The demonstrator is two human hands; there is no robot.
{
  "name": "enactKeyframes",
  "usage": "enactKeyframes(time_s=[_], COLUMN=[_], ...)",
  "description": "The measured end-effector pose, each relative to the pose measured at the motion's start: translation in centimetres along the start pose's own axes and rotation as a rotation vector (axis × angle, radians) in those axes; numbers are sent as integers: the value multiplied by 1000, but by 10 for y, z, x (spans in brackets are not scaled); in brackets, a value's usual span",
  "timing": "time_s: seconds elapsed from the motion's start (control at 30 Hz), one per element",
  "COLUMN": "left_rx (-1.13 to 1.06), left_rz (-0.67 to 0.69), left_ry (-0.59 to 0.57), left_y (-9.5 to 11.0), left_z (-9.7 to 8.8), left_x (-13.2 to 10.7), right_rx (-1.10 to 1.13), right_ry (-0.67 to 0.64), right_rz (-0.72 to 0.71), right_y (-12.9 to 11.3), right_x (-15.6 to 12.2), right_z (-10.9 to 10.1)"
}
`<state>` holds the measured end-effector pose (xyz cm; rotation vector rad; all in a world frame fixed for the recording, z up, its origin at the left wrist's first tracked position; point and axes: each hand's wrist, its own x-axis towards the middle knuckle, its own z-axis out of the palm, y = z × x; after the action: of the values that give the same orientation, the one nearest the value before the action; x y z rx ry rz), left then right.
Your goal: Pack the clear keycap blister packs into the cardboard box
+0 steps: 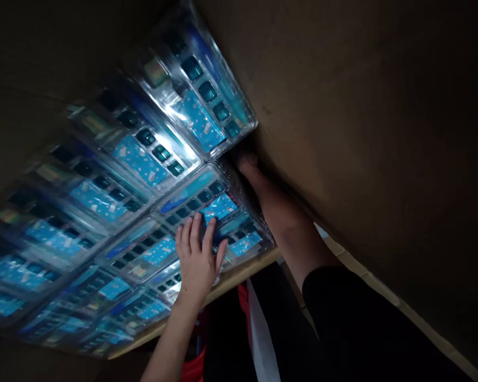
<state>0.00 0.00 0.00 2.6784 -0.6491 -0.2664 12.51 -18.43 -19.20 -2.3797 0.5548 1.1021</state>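
As we are leaning over the cardboard box (pixel 362 132), its brown wall is closing off the whole right side, and the near rim (pixel 242 271) is running just under our wrists. Blister packs (pixel 135 159), blue-carded and clear-fronted, are lying flat in two rows and filling the floor edge to edge. The only open room is the dark slot between the packs and the right wall.

Our left hand (pixel 199 260) is lying flat with fingers spread wide, gripping nothing, pressing on the nearest pack (pixel 223 206) in the corner by rim and wall. Our right hand (pixel 269 199), black sleeve behind it, is reaching into that slot, just beside the same pack's far edge. Its fingertips (pixel 247 163) are lying where this pack is meeting the next one up (pixel 201 119). We are not able to tell whether those fingers are curling round an edge, as shadow and blur are hiding them. The two hands are lying near each other, with the pack between them.
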Motion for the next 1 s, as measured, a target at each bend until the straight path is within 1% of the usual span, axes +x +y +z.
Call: enactKeyframes(time_s=[0.1, 0.17, 0.27, 0.33, 0.43, 0.53, 0.63, 0.73, 0.83, 0.87, 0.9, 1.0], left_rx=[26, 34, 23, 0, -39, -91, -139, -179, -294, -368, -489, -965], left_rz=[-1, -15, -49, -73, -110, -146, -169, -170, -207, -247, -325, -678], left_ry=[-4, -6, -7, -15, -32, -59, -87, -98, -94, -89, -83, -108], left_y=[-1, -2, -2, -1, 1, 3, 3, 4, 9, 13, 18, 42], left_z=[3, 5, 9, 10, 9, 6, 1, -7, -22, -28, -34, -48], left_x=[-2, -4, -7, -8, -6, -4, 0, 3, 6, 6, 6, 0], right_rx=[-20, -34, -54, -65, -57, -16, 56, 160, 301, 357, 415, 592], right_ry=[-8, 4, 32, 66, 151, 285, 399, 471, 509, 520, 530, 586], right_rz=[19, 14, 9, 14, 18, -9, -9, 33, 125, 162, 197, 255], right_y=[-4, -5, -7, -8, -7, -1, 12, 28, 40, 43, 45, 46], right_x=[2, -4, -26, -48, -93, -152, -213, -264, -303, -314, -324, -355], right_z=[-2, -5, -15, -24, -41, -56, -66, -70, -72, -72, -72, -70])
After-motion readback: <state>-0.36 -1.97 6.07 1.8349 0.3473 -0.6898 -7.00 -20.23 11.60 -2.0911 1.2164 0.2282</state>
